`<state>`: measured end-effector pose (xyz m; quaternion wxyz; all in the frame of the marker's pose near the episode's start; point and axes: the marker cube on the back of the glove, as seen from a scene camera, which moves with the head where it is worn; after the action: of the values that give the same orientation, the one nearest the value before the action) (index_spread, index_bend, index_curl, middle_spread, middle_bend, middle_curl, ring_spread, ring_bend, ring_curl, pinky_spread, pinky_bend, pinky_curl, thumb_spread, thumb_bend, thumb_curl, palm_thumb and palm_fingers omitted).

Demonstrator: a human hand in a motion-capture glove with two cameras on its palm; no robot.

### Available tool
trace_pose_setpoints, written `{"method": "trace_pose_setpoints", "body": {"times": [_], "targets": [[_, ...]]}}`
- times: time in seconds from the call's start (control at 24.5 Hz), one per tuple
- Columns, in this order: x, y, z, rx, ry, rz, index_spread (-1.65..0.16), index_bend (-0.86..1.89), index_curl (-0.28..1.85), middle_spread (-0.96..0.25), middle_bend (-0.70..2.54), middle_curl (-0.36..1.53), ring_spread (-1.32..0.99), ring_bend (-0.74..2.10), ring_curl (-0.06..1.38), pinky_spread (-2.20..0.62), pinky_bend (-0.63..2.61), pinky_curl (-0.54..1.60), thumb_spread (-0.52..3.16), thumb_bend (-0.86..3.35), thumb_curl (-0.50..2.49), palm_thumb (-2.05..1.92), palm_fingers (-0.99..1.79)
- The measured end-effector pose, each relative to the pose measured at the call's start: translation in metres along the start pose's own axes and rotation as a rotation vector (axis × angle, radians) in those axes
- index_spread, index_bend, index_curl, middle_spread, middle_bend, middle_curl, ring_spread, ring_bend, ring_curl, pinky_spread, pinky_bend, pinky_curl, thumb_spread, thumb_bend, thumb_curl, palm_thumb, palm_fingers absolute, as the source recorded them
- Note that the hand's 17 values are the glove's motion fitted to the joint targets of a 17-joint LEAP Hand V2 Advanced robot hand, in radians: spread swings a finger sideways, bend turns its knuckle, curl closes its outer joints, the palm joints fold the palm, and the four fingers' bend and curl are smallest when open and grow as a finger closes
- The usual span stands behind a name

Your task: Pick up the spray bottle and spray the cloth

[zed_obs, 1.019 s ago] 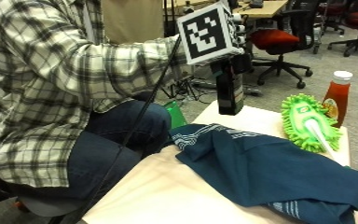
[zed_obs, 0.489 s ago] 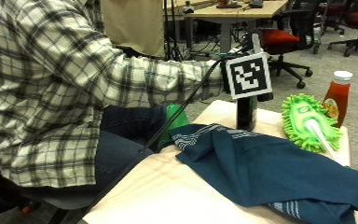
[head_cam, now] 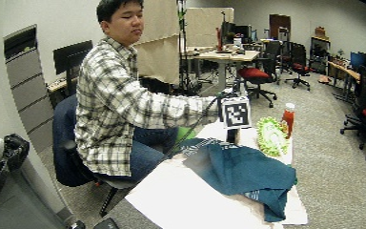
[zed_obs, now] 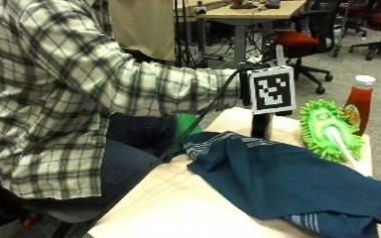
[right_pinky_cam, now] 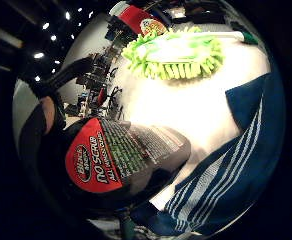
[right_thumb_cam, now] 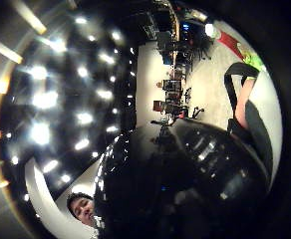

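A black spray bottle (zed_obs: 261, 126) with a red label (right_pinky_cam: 93, 162) is upright at the table's far end, its base down at the edge of the blue striped cloth (zed_obs: 289, 181). My gloved right hand (right_thumb_cam: 243, 99) grips the bottle's upper part, with a strapped finger curled round it. In the outside view the hand is mostly hidden. The bottle (right_thumb_cam: 185, 174) fills both palm views. Whether its base touches the table I cannot tell. The cloth (right_pinky_cam: 236, 160) lies crumpled over the middle and right of the table.
A green fluffy duster head (zed_obs: 329, 131) with a white handle lies to the right of the bottle. A ketchup bottle (zed_obs: 357, 104) stands behind it near the table's right edge. Bare tabletop (zed_obs: 177, 203) shows in front of the cloth. Office chairs and desks stand behind.
My hand has come down and to the right with the bottle. It has gone from raised above the table's far end to low beside the cloth.
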<state>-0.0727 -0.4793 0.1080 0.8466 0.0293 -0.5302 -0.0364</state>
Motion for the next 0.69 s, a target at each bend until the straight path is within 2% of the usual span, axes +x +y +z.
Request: {"method": "trace_pose_setpoints", "body": {"times": [0.24,0.41,0.57,0.69], "targets": [[0.003,0.003,-0.004,-0.085,-0.038,-0.007,-0.26,0.41,0.59,-0.13,0.62,0.51,-0.20,0.54,0.47,-0.12,0.32,0.44,0.06,-0.03,0.77,1.06,1.24],[0.005,0.010,-0.011,-0.126,-0.042,-0.028,-0.25,0.33,0.58,-0.12,0.60,0.51,-0.19,0.49,0.46,-0.06,0.30,0.44,0.18,-0.04,0.77,1.04,1.10],[-0.001,0.017,-0.018,-0.135,-0.007,-0.047,-0.28,0.19,0.54,-0.11,0.48,0.47,-0.16,0.45,0.45,0.05,0.26,0.44,0.38,-0.04,0.75,1.00,0.76],[-0.007,0.026,-0.027,-0.146,0.070,-0.051,-0.33,0.12,0.51,-0.13,0.40,0.45,-0.12,0.37,0.45,0.12,0.23,0.45,0.51,-0.06,0.72,0.92,0.37]]}}
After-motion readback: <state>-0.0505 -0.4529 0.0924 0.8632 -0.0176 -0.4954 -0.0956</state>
